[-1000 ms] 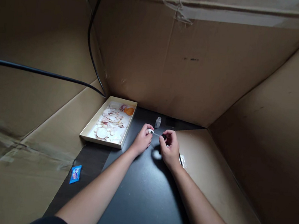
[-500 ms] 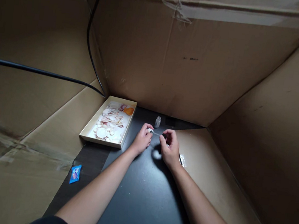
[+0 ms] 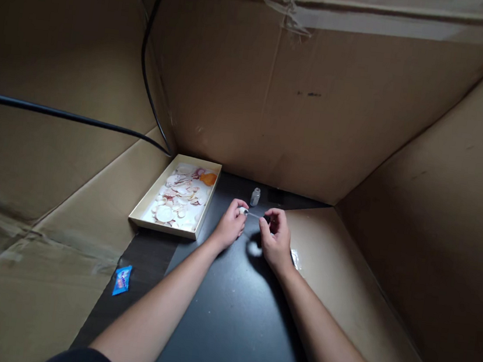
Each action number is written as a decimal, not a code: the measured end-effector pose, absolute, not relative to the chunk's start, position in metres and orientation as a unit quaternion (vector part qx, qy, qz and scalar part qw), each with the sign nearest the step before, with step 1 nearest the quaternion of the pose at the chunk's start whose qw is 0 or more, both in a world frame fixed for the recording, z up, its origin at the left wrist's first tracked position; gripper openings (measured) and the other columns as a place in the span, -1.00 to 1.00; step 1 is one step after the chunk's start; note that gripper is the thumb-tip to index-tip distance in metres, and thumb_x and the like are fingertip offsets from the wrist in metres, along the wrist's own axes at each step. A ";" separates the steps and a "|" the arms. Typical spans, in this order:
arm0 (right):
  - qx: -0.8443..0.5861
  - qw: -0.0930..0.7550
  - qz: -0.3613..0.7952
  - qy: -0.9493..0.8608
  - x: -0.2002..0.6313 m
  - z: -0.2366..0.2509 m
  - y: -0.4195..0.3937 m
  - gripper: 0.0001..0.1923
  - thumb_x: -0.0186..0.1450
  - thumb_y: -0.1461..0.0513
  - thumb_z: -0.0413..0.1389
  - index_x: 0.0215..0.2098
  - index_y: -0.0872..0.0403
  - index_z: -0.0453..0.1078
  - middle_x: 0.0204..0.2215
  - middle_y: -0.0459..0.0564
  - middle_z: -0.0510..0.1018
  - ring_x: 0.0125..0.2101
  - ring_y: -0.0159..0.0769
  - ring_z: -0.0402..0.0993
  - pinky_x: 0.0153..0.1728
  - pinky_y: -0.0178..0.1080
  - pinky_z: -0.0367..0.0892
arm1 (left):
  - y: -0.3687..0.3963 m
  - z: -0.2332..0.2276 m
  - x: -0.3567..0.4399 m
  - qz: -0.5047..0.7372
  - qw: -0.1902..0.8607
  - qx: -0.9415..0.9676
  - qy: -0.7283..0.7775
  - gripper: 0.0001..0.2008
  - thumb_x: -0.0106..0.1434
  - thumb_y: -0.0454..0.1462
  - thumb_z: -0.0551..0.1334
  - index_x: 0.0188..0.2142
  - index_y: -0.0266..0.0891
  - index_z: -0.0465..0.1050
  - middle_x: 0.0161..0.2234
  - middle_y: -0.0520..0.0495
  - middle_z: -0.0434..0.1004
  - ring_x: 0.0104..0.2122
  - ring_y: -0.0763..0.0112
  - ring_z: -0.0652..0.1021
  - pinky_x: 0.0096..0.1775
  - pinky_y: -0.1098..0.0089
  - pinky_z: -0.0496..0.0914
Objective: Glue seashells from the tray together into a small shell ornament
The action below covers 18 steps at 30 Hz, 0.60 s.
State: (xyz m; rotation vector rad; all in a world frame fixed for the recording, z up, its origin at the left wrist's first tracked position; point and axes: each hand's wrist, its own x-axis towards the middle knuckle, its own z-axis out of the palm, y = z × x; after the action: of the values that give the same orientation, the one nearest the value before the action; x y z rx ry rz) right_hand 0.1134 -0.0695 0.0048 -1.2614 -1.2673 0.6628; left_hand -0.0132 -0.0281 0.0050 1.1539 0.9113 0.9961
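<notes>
My left hand (image 3: 231,225) is closed, its thumb and fingers pinching a small white object (image 3: 243,210) with a dark spot; its kind is too small to make out. My right hand (image 3: 276,239) faces it, fingers curled round the dark end of a thin pale rod (image 3: 255,215). The rod spans the gap between my hands, its tip at the white object. Just beyond them a small clear glass bottle (image 3: 256,197) stands upright on the dark table (image 3: 224,320). My right fingers hide most of the rod's dark end.
A shallow box (image 3: 165,230) at the left holds many pale seashells and an orange one. A blue packet (image 3: 122,280) lies nearer, and a clear plastic wrapper (image 3: 295,259) sits beside my right wrist. Cardboard walls (image 3: 250,106) enclose the table; a black cable (image 3: 64,114) crosses the left.
Hardly anything differs. My right hand has shifted very slightly to the right, with the rod still between both hands. My left hand keeps its pinch.
</notes>
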 end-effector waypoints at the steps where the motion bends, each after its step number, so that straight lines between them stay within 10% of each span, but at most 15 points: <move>1: -0.538 0.577 0.286 -0.544 0.113 0.005 -0.070 -0.82 0.25 0.16 0.07 -0.23 0.06 0.22 -0.44 -0.15 0.30 -0.52 -0.47 0.18 -0.47 -0.37 0.16 | -0.028 0.005 -0.013 0.435 0.631 0.503 0.400 -0.84 0.16 -0.33 0.07 -0.24 -0.16 0.12 -0.61 0.24 0.11 -0.74 0.66 0.14 -0.69 0.60 0.04; 18: -0.542 0.576 0.283 -0.542 0.114 0.005 -0.069 -0.82 0.26 0.16 0.07 -0.22 0.06 0.23 -0.44 -0.14 0.30 -0.50 -0.47 0.18 -0.45 -0.36 0.16 | -0.028 0.004 -0.014 0.435 0.630 0.506 0.397 -0.84 0.18 -0.32 0.07 -0.23 -0.16 0.12 -0.61 0.24 0.11 -0.74 0.66 0.15 -0.68 0.59 0.04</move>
State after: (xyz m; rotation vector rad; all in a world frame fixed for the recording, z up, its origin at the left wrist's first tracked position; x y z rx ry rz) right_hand 0.1139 -0.0691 0.0054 -1.2699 -1.2688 0.6623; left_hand -0.0136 -0.0282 0.0043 1.1599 0.9097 0.9954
